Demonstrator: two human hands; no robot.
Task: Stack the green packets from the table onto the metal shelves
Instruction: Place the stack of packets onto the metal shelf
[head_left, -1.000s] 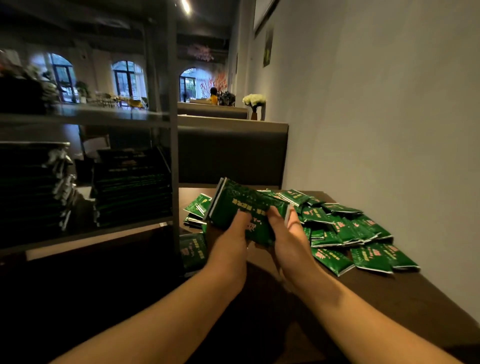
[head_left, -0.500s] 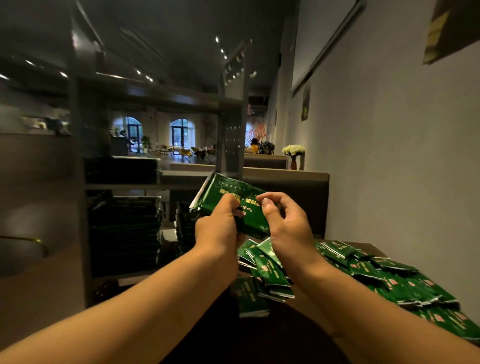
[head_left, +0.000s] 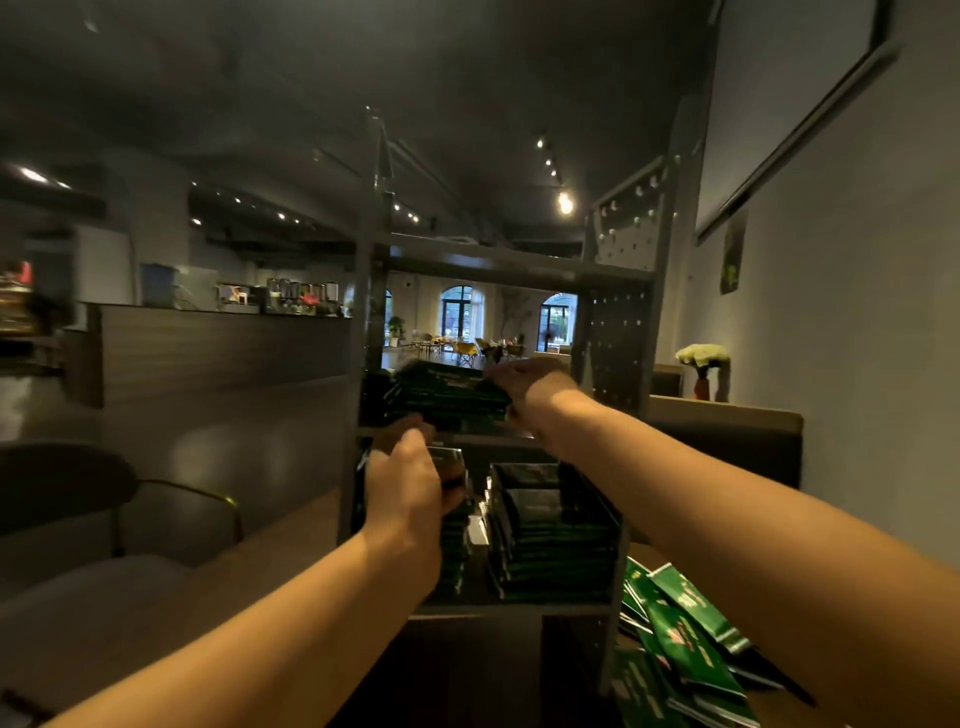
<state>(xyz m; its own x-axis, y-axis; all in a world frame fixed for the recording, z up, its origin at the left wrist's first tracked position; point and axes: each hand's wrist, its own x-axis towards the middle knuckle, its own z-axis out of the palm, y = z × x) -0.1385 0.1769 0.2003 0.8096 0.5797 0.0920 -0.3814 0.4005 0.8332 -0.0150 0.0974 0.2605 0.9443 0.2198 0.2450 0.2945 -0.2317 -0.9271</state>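
The metal shelf unit (head_left: 618, 332) stands straight ahead on the dark table (head_left: 467, 675). My right hand (head_left: 530, 387) grips a bundle of green packets (head_left: 447, 392), which lies flat on the middle shelf. My left hand (head_left: 408, 483) is lower, in front of the left stack of packets (head_left: 456, 545) on the shelf below. Its back faces me and its fingers curl by a packet's shiny edge; whether it holds it is hidden. A taller stack (head_left: 556, 540) fills the right of that shelf. Loose green packets (head_left: 680, 639) lie on the table at lower right.
A grey wall (head_left: 841, 364) runs along the right. Behind the shelf, a booth back carries a vase of pale flowers (head_left: 702, 364). To the left are a wooden counter (head_left: 218, 353) and a dark chair (head_left: 67, 488).
Both hands lifted the bundle from over the table to the shelf. My left hand has let go of it and dropped to the lower shelf; my view has swung up and left.
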